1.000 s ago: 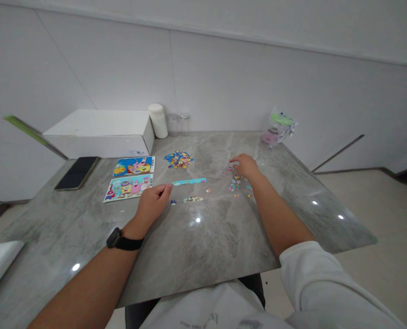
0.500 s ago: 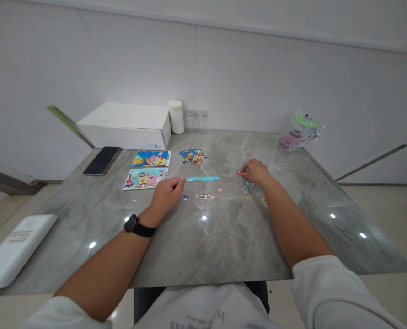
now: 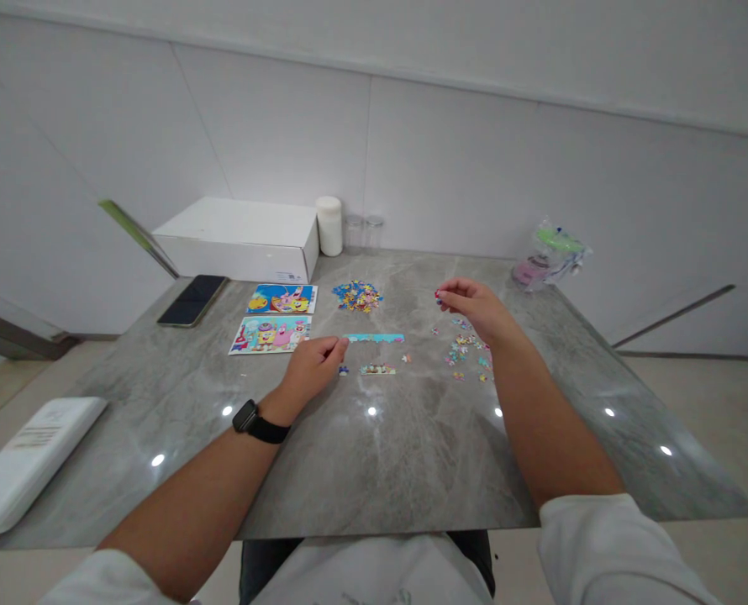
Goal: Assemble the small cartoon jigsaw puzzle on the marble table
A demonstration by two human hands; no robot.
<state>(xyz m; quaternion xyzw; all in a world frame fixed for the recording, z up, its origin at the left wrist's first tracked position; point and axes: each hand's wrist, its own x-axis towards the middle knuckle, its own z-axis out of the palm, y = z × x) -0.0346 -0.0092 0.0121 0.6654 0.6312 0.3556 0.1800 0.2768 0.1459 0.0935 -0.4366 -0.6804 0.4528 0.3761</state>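
My right hand (image 3: 471, 307) pinches a small red and dark jigsaw piece (image 3: 438, 296), lifted above the table. Below that hand lie scattered jigsaw pieces (image 3: 460, 349), partly hidden by my wrist. My left hand (image 3: 314, 365) is closed, its fingertips at the left end of a blue strip of joined pieces (image 3: 374, 338); whatever its fingers hold is hidden. Nearer me lies a short brown and white joined section (image 3: 378, 369), with a dark blue piece (image 3: 343, 370) to its left and a loose pinkish piece (image 3: 406, 358) to its right.
Two cartoon picture cards, an upper one (image 3: 282, 299) and a lower one (image 3: 266, 334), lie left of a heaped pile of pieces (image 3: 357, 296). Behind are a white box (image 3: 235, 239), a white bottle (image 3: 329, 227) and clear glasses. A phone (image 3: 192, 301) and bagged cup (image 3: 547, 256) flank them.
My right hand has risen from the scattered pieces, lifting a jigsaw piece and uncovering more of them. My left hand stays by the blue strip. The view has tilted slightly upward.
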